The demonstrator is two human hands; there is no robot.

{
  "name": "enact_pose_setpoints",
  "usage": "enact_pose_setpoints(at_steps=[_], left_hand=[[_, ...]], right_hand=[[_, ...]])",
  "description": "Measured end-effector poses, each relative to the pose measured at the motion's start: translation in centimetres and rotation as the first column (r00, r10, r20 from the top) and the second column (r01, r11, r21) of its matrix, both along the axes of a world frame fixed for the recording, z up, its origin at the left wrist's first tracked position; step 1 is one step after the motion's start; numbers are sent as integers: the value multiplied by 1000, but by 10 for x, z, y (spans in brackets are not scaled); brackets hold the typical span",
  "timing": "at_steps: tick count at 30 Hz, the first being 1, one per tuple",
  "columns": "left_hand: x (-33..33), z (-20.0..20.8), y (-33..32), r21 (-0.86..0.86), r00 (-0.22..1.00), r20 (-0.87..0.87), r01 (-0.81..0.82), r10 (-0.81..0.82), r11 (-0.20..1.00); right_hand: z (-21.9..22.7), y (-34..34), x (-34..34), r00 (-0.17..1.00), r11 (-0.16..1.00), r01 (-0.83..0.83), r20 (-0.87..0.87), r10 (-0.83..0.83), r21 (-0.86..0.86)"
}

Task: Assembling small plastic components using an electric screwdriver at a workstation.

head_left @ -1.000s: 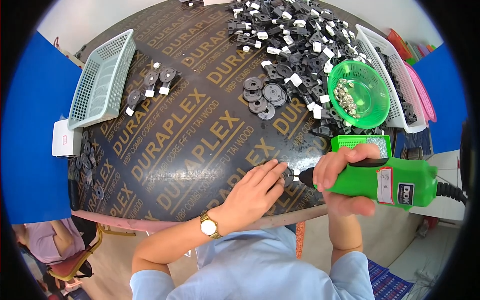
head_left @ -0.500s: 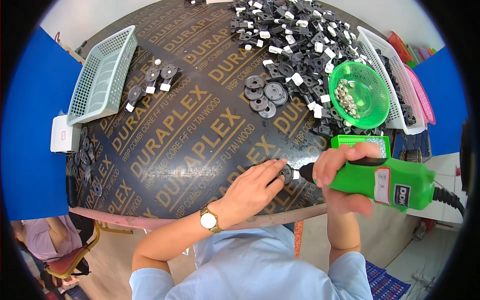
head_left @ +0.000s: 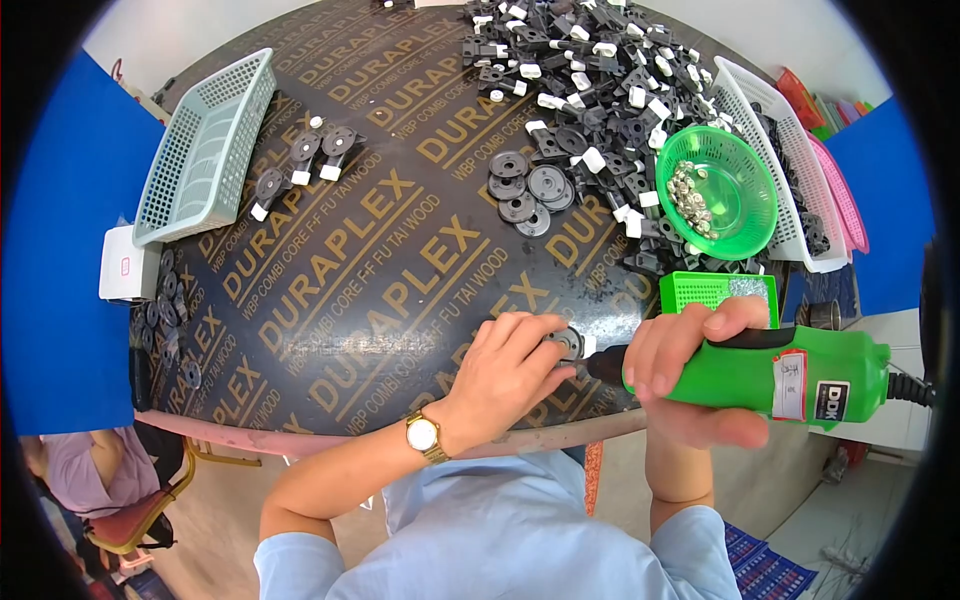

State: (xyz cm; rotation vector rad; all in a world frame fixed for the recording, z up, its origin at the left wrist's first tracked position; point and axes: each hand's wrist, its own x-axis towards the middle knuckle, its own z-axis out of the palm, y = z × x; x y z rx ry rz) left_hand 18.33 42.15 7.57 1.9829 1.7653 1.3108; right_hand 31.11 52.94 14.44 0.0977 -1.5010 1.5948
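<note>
Left of the electric screwdriver (head_left: 748, 378), a black wheel (head_left: 572, 342) is pinched in the left grip (head_left: 507, 365). The right grip (head_left: 672, 352) is clasped round the tool.

One power tool (head_left: 740, 385), one green bowl (head_left: 745, 190), one wristwatch (head_left: 424, 435) show.

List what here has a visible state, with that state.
Left grip, closed on the black wheel part
Right grip, closed round the power screwdriver
Power screwdriver, tip toward the wheel part
Green round basket, holding small metal pieces
Green rectangular tray, holding silvery bits
White basket, holding black parts
Black discs, clustered, some overlapping
Black brackets, heaped
Wristwatch, fastened on left wrist
Pale green basket, upright
</note>
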Motion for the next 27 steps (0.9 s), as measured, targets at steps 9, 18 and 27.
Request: enact_pose_setpoints(at_steps=[9, 18, 27], left_hand=[[-1, -5, -1, 13, 1000, 26, -11, 11, 1000], [-3, -2, 2, -104, 998, -33, -49, 46, 993], [-5, -5, 2, -130, 999, -41, -30, 24, 991]], right_hand=[[5, -3, 1, 999, 999, -22, 34, 23, -32], [-3, 7, 2, 992, 997, 74, 97, -74, 10], [-11, 2, -7, 989, 997, 79, 125, -80, 16]])
